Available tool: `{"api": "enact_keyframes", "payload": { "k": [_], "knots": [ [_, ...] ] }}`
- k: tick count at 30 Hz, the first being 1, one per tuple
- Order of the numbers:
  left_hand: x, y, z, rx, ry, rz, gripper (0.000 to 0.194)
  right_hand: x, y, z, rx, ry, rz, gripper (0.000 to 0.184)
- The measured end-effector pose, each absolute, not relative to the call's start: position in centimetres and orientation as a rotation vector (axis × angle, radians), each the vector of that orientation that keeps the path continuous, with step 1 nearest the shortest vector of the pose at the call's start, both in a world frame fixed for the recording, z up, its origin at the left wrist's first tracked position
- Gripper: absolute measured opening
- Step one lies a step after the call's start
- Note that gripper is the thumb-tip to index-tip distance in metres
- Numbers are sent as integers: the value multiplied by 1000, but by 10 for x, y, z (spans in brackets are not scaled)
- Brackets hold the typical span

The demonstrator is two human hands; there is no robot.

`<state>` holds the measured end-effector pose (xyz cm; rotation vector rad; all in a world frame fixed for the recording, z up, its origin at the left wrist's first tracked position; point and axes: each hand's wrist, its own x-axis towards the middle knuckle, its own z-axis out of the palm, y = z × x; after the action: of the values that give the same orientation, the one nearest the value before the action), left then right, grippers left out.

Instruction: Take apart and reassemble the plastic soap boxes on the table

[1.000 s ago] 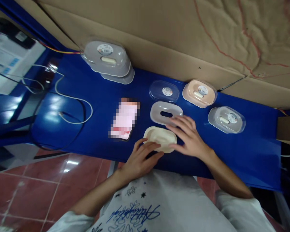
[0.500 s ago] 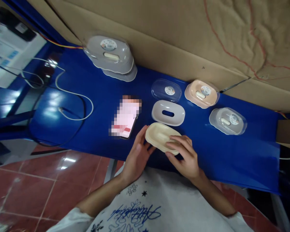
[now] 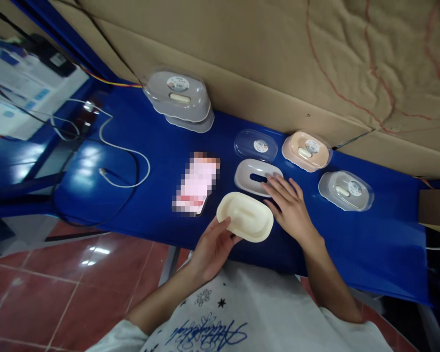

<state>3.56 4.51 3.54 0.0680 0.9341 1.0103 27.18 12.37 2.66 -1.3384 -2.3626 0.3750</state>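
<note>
My left hand [image 3: 212, 243] grips the near left rim of a cream oval plastic tray [image 3: 245, 223], held just above the blue table [image 3: 352, 234]. My right hand [image 3: 291, 208] lies to the tray's right with its fingers stretched out, the fingertips touching a grey oval insert with a slot [image 3: 254, 177]. A clear oval lid with a round sticker [image 3: 255, 145] lies just behind the insert.
A phone [image 3: 196, 188] lies left of the tray. Assembled boxes stand behind: a peach one [image 3: 306, 150], a grey one [image 3: 345, 190] at right, and a grey stack [image 3: 179, 99] at back left. A white cable [image 3: 121, 161] loops at left. Cardboard [image 3: 278, 54] walls the back.
My right hand let go of the cream tray and moved back to the grey insert. My left hand now holds the tray alone, turned open side up.
</note>
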Motion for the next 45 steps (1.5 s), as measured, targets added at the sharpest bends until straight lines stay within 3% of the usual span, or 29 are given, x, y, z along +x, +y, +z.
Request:
{"api": "enact_keyframes", "payload": {
  "k": [4,10,15,22,27,34,40,45],
  "knots": [
    [34,50,34,19,871,1011,55,272,119,24,-1368,-2263,263,51],
    [41,67,31,48,697,1006,58,259,86,56,-1229,-2281,437,67],
    [47,72,30,164,692,1010,62,255,77,53,-1210,-2341,455,74],
    [47,71,29,263,828,1085,72,261,75,44,-1165,-2339,561,68],
    [44,72,26,217,871,1112,65,269,137,49,-1099,-2286,642,47],
    [44,63,27,154,873,1110,65,245,237,13,-1375,-2431,364,58],
    [40,70,26,100,877,1128,62,251,194,19,-1377,-2176,441,53],
    [39,80,35,127,878,1108,55,268,152,45,-1319,-1996,633,59]
  ]
}}
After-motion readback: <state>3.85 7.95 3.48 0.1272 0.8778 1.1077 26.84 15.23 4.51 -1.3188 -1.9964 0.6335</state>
